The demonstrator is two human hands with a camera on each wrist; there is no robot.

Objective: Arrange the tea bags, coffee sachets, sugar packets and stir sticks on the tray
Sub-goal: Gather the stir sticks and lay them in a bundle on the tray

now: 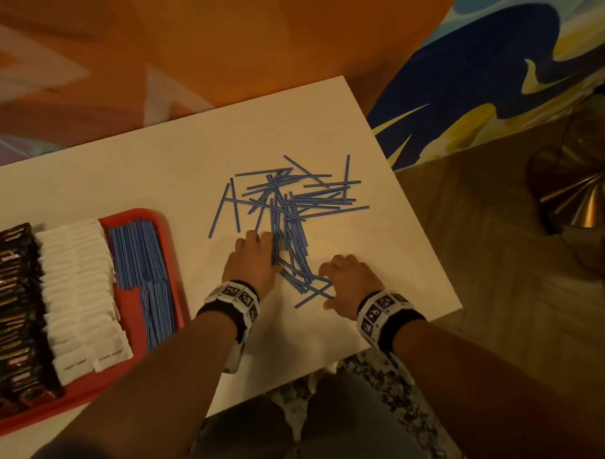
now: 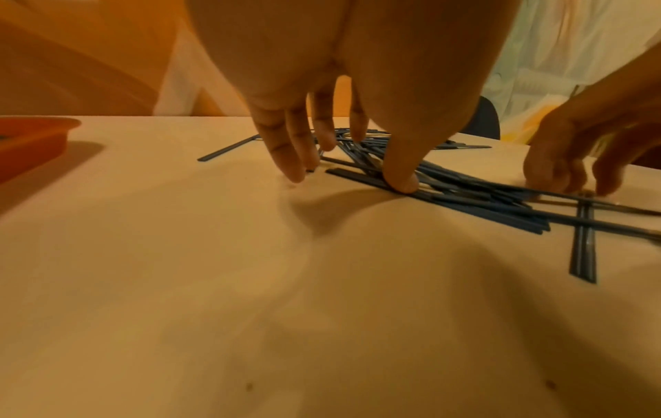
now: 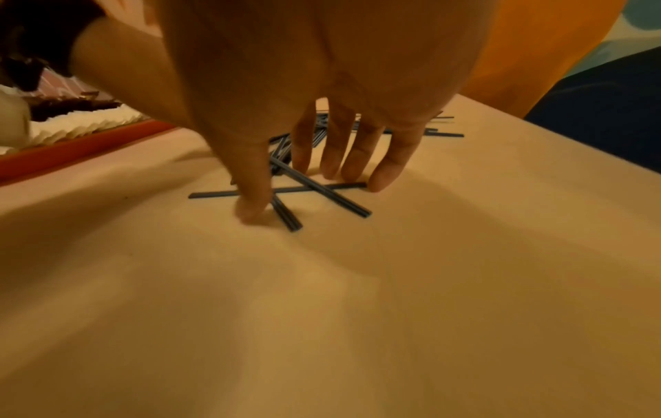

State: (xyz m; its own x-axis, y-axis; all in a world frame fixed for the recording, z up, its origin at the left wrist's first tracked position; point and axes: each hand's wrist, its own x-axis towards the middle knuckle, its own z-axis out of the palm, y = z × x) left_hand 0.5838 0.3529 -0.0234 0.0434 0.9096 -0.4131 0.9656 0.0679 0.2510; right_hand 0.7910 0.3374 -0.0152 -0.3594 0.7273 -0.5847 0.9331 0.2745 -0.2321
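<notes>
Several loose blue stir sticks (image 1: 293,209) lie crisscrossed in the middle of the white table (image 1: 155,172). My left hand (image 1: 257,251) rests on the pile's left edge, its thumb pressing on sticks (image 2: 465,198) and its fingers (image 2: 296,169) straight. My right hand (image 1: 333,276) touches the pile's near end, with straight fingertips (image 3: 382,181) against a stick (image 3: 322,189). At the left, the red tray (image 1: 132,214) holds dark coffee sachets (image 1: 12,301), a row of white packets (image 1: 77,288) and two bundles of aligned stir sticks (image 1: 137,255).
The table's right corner and front edge lie close to my right wrist. A brass lamp base (image 1: 581,199) with a cable stands on the floor to the right. My knees show below the front edge. Bare tabletop lies between tray and pile.
</notes>
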